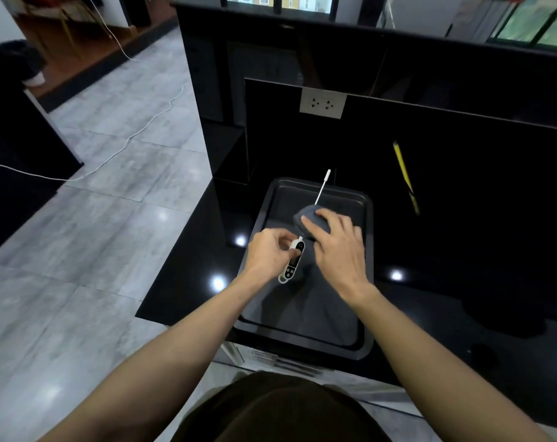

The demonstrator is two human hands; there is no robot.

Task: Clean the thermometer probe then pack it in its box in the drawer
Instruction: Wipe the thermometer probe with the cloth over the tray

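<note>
Thermometer (292,262), white-bodied with a dark face, is lying slantwise above the black tray (368,224), gripped at its upper end by the left hand (268,254). The left fingers (282,240) are curling in and pinching the body just below where the probe leaves it. Markings are showing on the dark face, but they are too small to read. The right fingers (314,225) are pressing together over a bunched grey cloth (306,216), which is wrapping the lower part of the probe (322,188). The right hand (337,247) is sitting just beside the left, over the tray's far half. The probe's thin white stem is sticking out of the cloth toward the tray's far rim, its thicker tip reaching just past that rim. More grey cloth is spreading over the tray floor beneath both hands.

The tray is resting on a glossy black desk (204,266). Beyond the tray's far edge a white double socket plate (323,105) is sitting on a dark upright panel; no writing is legible on it. To the tray's right, a yellow stick-like thing (404,175) is lying apart on the desk. Left of the tray, a white cable (133,135) is trailing across the grey tiled floor (95,218).
</note>
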